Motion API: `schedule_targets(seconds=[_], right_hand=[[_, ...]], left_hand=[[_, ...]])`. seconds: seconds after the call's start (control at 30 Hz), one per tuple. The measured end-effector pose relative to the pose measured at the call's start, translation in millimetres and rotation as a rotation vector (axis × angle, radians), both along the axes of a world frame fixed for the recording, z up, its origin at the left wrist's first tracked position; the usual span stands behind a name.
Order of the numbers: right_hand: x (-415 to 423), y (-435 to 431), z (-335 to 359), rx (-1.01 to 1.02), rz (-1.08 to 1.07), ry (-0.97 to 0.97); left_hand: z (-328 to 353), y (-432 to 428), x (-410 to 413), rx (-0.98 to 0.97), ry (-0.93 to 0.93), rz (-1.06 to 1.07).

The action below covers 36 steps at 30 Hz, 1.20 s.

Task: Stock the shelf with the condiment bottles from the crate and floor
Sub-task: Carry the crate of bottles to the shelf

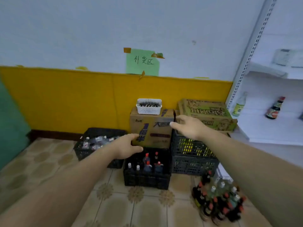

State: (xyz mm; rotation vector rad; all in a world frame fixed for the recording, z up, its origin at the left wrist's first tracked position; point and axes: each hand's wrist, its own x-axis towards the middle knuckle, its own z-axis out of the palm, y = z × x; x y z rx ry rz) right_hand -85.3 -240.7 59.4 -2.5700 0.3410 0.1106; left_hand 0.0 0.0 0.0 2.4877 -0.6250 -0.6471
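A black crate stands on the tiled floor and holds several condiment bottles with red and white caps. A cluster of dark and clear bottles stands on the floor at the lower right. The white shelf on the right carries a clear bottle and a dark bottle. My left hand hovers above the crate with fingers relaxed and holds nothing. My right hand is stretched out higher, in front of the cardboard boxes, fingers spread and empty.
A cardboard box with a white basket on top sits behind the crate. A second carton rests on stacked black crates. Another black crate of packets stands at the left by the yellow wall panel.
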Motion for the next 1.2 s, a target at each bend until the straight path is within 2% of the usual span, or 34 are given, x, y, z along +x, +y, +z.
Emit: schedule_targets(seconds=[0.2, 0.5, 0.73, 0.87, 1.03, 1.2], right_hand=[[70.4, -9.9, -89.6, 0.095, -0.029, 0.234], [196.6, -34.9, -182.5, 0.15, -0.171, 0.367], [261.4, -73.5, -250.0, 0.197, -0.241, 0.433], [307.1, -113.1, -307.4, 0.198, -0.244, 0.471], [361.2, -160.7, -409.0, 0.2, -0.271, 0.527], [401.2, -188.7, -540.6, 0.221, -0.369, 0.564]], left_hand=[[-81.1, 24.5, 68.5, 0.086, 0.174, 0.066], [-155.1, 28.7, 223.5, 0.138, 0.295, 0.12], [-214.1, -9.0, 307.0, 0.229, 0.353, 0.097], [-264.1, -41.3, 352.5, 0.247, 0.359, 0.17], [-356.5, -75.8, 401.2, 0.277, 0.346, 0.243], [-488.1, -82.3, 436.5, 0.264, 0.354, 0.279]])
